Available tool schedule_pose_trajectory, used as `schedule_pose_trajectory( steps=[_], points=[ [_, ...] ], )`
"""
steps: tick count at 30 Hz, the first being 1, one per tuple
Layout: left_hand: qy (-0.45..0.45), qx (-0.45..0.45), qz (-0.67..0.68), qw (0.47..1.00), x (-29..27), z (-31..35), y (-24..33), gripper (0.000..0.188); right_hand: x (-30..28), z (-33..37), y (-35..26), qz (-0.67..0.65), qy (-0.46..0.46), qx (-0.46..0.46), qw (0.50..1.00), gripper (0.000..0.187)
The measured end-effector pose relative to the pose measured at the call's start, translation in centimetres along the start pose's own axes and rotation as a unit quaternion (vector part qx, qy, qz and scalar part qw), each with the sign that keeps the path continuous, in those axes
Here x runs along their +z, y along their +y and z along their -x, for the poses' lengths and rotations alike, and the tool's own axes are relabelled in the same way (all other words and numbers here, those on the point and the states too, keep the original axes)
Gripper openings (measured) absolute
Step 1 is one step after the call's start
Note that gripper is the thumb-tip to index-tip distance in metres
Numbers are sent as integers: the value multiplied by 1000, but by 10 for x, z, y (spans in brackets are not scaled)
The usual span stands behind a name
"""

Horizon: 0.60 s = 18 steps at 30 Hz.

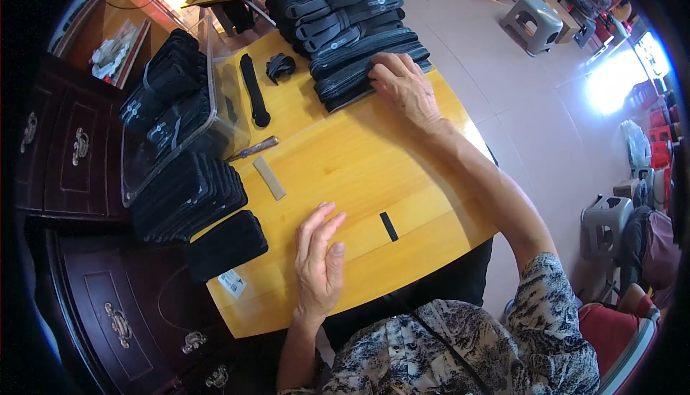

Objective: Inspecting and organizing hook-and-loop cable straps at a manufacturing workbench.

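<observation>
Right hand (404, 86) spread flat on the near edge of the black strap pile (352, 28), gripping nothing. Left hand (318, 262) open, resting on bare table (345, 158) beside a small black strip (389, 226).

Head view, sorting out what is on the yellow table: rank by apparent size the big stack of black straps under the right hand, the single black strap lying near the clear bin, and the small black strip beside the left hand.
1. Stack of black straps
2. Single black strap
3. Small black strip, though nearest the camera
</observation>
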<state>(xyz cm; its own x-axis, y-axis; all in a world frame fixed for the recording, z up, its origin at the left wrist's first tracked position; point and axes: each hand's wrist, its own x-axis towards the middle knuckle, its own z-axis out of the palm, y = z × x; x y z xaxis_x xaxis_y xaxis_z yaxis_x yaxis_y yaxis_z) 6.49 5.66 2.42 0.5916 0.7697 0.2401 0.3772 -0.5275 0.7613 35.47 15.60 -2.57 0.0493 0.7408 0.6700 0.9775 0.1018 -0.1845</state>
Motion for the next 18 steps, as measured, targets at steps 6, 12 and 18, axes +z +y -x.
schedule_pose_trajectory(
  steps=[6, 12, 18],
  points=[
    [-11, 20, -11, 1000, 4, -16, 4, 39, 1, -10, 7, -25, -8, -22, 999, 18],
    [-17, 16, 14, 1000, 9, -35, 12, 38, 1, -16, 14, -48, 3, -28, 998, 29],
    [-10, 29, 35, 999, 14, -51, 14, 28, -11, -21, 13, -12, -8, -57, 998, 40]
  ],
)
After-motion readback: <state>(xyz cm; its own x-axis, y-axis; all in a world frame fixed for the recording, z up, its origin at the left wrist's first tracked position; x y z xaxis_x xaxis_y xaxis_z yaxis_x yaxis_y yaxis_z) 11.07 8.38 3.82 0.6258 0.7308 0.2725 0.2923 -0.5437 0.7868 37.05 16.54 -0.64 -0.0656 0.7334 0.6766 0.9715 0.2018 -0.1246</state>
